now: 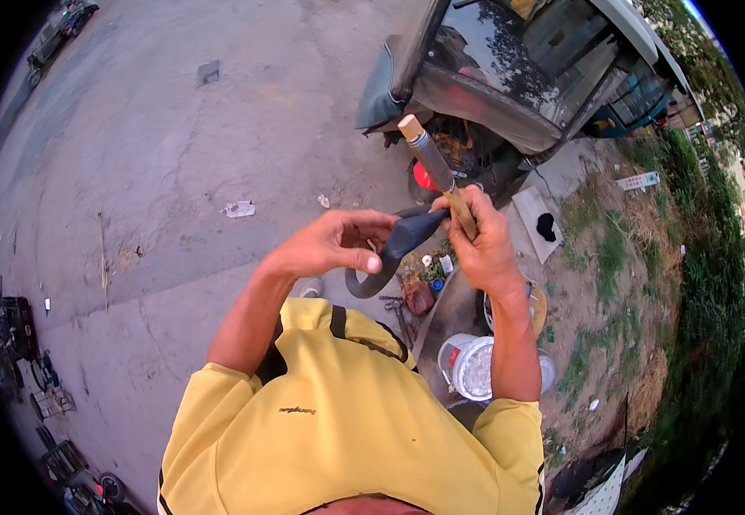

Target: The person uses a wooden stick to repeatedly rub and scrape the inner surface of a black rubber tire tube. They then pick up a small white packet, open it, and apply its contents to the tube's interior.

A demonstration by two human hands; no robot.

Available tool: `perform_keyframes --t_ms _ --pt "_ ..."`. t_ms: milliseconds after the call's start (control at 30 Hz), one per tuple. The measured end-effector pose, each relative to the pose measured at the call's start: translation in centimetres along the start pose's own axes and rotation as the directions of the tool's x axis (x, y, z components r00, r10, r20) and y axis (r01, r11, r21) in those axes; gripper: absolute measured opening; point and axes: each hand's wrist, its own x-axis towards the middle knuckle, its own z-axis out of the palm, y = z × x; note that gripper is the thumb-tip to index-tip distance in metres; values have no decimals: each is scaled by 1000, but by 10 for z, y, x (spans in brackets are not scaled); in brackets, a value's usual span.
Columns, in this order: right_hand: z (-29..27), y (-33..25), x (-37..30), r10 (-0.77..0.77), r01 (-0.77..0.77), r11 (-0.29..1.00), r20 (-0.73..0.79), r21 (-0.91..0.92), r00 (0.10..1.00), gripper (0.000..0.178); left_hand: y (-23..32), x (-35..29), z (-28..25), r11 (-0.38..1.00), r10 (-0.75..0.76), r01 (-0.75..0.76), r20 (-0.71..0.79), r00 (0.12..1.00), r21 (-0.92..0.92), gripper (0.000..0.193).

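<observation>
Small dark lettering point(298, 410) crosses the chest of the yellow shirt point(330, 455). At right, a white sign point(639, 181) bears coloured marks too small to read.

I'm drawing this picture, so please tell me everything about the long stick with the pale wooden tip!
The long stick with the pale wooden tip has a blunt end, a grey, metal-looking sleeve around its middle and a tan, wood-looking lower part. It tilts in the air, its tip pointing forward and leftward. The right hand grips the lower part; whether the black, rubber-looking tube touches it is hard to tell.
</observation>
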Motion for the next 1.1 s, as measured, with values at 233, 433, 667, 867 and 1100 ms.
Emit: perform_keyframes --t_ms 233,433,667,867,1100 --pt "-7 8 8 -44 51 998 -149 44 988 22 -1 12 26 997 -56 54 33 998 52 45" --pt "13 7 -12 183 -180 983 -379 44 907 17 0 15 42 993 115 -114 -102 988 15 34" --pt "49 19 -33 672 -455 394 88 798 736 35 -17 17 44 941 224 -168 -167 960 295 32" --pt "50 36 3 614 -316 415 -6 853 790 32 -23 18 51 834 172 -10 -243 955 551 36" --pt "37 22 28 450 -64 427 -150 902 880 40 -32 18 42 1000 19 -20 -207 978 -2 48"
